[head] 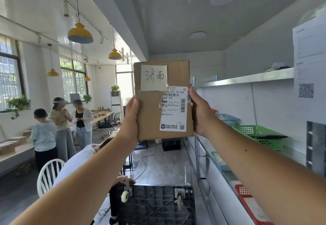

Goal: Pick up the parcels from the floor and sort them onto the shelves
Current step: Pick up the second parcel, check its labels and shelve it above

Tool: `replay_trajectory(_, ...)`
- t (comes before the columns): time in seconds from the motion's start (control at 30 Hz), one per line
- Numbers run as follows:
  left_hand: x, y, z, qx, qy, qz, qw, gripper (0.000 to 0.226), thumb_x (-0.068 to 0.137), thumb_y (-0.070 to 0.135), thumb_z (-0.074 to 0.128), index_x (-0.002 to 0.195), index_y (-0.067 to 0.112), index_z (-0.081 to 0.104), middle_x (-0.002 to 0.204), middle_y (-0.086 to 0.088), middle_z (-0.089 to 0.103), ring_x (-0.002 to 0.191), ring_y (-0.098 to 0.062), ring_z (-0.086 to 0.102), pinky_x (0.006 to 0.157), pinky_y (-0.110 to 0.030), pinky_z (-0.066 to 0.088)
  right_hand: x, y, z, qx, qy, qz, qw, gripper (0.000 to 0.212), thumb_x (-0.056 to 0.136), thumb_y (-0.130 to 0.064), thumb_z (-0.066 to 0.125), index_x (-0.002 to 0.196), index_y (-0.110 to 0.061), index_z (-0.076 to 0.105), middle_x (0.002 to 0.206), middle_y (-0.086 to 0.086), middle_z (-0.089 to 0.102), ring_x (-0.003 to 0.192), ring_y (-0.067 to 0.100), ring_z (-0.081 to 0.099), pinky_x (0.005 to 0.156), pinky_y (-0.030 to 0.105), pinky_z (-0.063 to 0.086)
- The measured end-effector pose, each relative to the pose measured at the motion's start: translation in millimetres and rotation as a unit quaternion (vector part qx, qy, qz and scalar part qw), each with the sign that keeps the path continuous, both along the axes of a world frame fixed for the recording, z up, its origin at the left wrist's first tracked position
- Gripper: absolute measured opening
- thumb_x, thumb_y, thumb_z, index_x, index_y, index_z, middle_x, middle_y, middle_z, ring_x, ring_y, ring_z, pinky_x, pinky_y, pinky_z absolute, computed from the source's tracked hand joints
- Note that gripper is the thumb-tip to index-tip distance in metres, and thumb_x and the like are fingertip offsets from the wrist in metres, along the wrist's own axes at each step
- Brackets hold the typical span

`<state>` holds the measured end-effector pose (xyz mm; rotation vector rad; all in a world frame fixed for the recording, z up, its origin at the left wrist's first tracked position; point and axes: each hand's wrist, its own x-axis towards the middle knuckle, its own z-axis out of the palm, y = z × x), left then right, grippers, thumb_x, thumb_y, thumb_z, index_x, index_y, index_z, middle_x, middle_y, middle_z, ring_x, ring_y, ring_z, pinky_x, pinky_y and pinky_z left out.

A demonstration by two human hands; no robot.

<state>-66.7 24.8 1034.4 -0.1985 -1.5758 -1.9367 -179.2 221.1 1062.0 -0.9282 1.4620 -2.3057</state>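
So the shelves [247, 79] run along just off to the side of the right hand [201, 115], with a green basket [259, 133] and a blue basket [228, 119] sitting on one level beyond that hand, and a red basket [247, 200] lower down under the right forearm. Below both hands there's an upturned black cart [155, 205], wheels in the air. The parcel [158, 101] is a flat cardboard box held up at arm's length between the two hands, left hand [130, 117] clamped on its one edge and the right hand pressed flat against the other, so both are closed on it. It's got a handwritten paper note [153, 77] taped above the hands and a printed shipping label [174, 108] right by the right hand's thumb. My guess is they're reading the destination before choosing a basket. Main risk I see: that grip is only an edge squeeze, so swinging toward the shelves could let the box slip and drop onto the cart, or it just lands in the wrong basket.
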Motion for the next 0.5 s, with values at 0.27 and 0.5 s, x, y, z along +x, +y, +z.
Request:
replay_trajectory(0.27,-29.1,20.9,-5.4,-0.031,-0.031,-0.071,0.997,0.09,0.079,0.077,0.06,0.152,0.025,0.054,0.143,-0.014,0.069,0.127,-0.041,0.068,0.101,-0.069,0.056,13.8,41.9,-21.2,0.01,-0.019,-0.112,0.994,0.081,0.074,-0.081,0.06,0.133,-0.028,0.074,0.135,0.014,0.075,0.125,0.037,0.071,0.117,0.059,0.048)
replay_trajectory(0.5,-45.7,49.2,-16.0,-0.022,-0.063,-0.155,0.986,0.095,0.069,0.086,0.062,0.146,0.033,0.059,0.134,-0.006,0.075,0.121,-0.035,0.073,0.094,-0.06,0.061,41.4,77.1,-25.4,0.005,-0.051,-0.21,0.976,0.067,0.095,-0.074,0.051,0.134,-0.026,0.074,0.137,0.014,0.075,0.125,0.037,0.072,0.117,0.059,0.047)
